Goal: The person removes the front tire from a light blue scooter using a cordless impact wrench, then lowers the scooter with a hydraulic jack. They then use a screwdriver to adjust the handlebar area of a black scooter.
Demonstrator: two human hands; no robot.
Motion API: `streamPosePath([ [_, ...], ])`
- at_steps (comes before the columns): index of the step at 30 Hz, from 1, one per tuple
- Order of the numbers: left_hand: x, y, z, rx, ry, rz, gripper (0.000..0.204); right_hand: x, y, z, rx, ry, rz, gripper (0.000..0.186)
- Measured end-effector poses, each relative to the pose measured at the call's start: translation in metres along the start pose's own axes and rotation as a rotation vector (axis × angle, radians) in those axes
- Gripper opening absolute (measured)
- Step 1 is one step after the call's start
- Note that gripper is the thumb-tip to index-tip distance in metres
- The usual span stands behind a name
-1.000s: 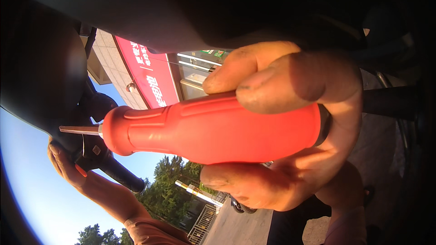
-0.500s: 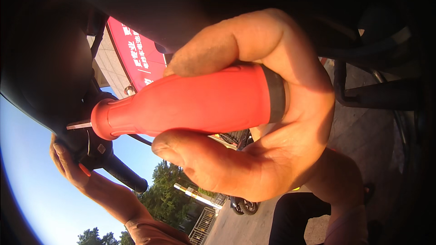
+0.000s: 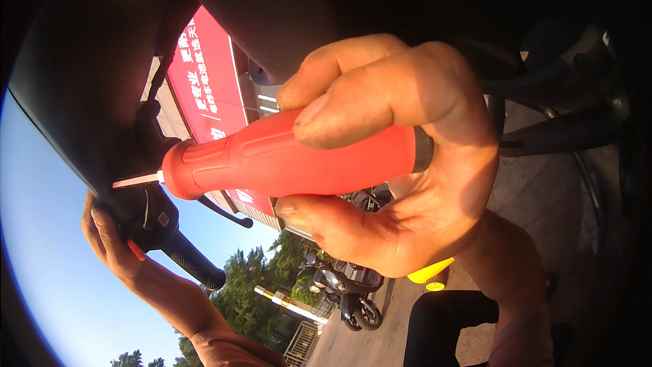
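A screwdriver with a thick red handle (image 3: 272,156) lies in my right hand (image 3: 435,136). Thumb on one side and fingers on the other pinch the handle, whose dark end sits against the palm. Its metal shaft points left, and the tip overlaps a large dark scooter cover (image 3: 88,81); whether it touches a screw cannot be seen. At the left, my left hand (image 3: 115,245) grips the lower edge of that cover, some fingertips hidden behind it. Beside this hand are a switch block (image 3: 159,221) and a black handlebar grip (image 3: 193,261).
A brake lever (image 3: 227,214) sticks out under the screwdriver. Dark scooter parts fill the top and right, including a black bar (image 3: 564,132). Behind are a red sign (image 3: 207,88), a parked scooter (image 3: 346,292), a yellow object (image 3: 432,272), a barrier (image 3: 288,304) and trees.
My right fingers have shifted on the handle, with two now showing across its side, and the handle appears turned. The view has moved, revealing more of the parked scooter. My left hand stays on the cover.
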State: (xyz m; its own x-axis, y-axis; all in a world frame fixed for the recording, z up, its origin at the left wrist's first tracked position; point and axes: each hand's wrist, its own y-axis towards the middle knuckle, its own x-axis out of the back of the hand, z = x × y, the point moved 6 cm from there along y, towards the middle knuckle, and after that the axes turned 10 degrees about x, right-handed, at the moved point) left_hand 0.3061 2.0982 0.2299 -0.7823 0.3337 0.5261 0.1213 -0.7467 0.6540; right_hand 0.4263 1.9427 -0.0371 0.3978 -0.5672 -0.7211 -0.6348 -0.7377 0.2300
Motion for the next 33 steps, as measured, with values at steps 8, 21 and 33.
streamPosePath([
  [8,0.008,0.002,-0.003,-0.008,-0.001,0.041,0.051,-0.016,-0.007,-0.001,-0.455,0.182,-0.084,0.047],
  [21,0.023,0.004,-0.011,0.026,-0.08,0.095,0.047,-0.037,0.005,0.014,-0.669,0.015,-0.208,0.037],
  [33,0.019,0.004,-0.008,0.02,-0.16,0.144,0.048,-0.037,-0.01,0.007,-0.529,0.068,-0.24,0.05],
])
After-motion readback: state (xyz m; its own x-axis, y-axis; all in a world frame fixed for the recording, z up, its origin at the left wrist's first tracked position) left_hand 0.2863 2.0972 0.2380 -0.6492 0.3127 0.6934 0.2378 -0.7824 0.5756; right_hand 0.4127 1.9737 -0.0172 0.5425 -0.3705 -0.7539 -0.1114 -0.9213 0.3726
